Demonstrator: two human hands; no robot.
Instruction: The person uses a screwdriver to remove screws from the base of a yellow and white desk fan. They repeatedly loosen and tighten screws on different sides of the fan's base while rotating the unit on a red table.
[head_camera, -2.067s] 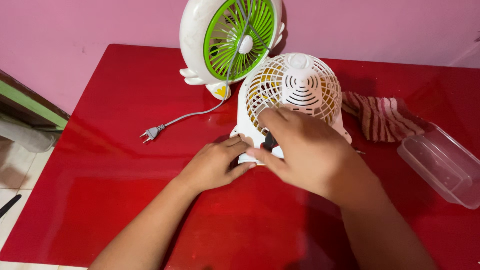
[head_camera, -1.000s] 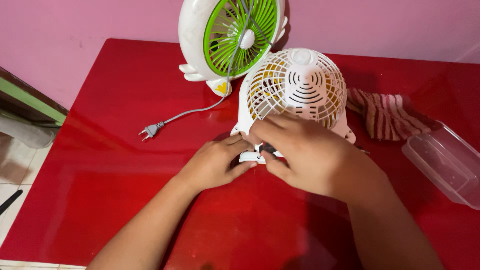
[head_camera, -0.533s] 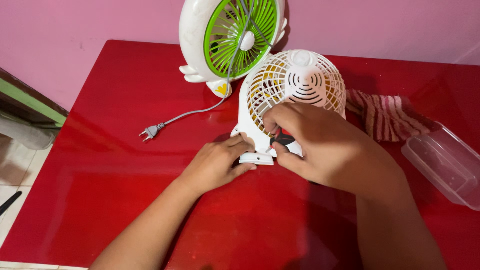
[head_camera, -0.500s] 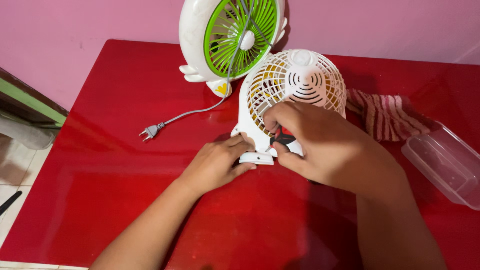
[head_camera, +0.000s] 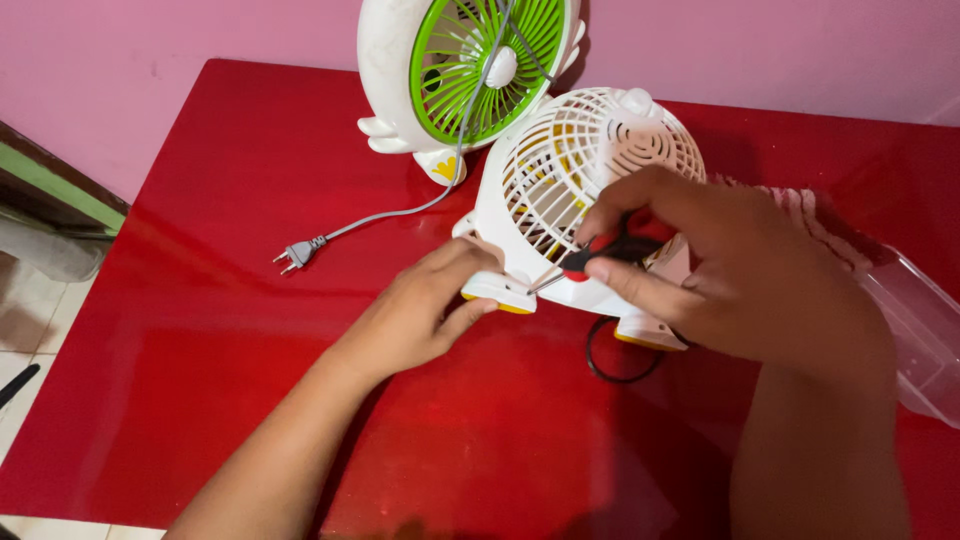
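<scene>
At the front of the white fan (head_camera: 590, 190), the right hand (head_camera: 730, 270) grasps a screwdriver (head_camera: 600, 258) with a red and black handle; its tip touches the fan's base. The left hand (head_camera: 425, 310) presses on the fan's yellow-edged foot, grasping nothing. Behind the white fan stands a green fan (head_camera: 470, 70), its grey plug (head_camera: 295, 255) lying on the red bench (head_camera: 200, 350). Right of the white fan lie a striped cloth (head_camera: 830, 225) and a clear box (head_camera: 920, 330).
</scene>
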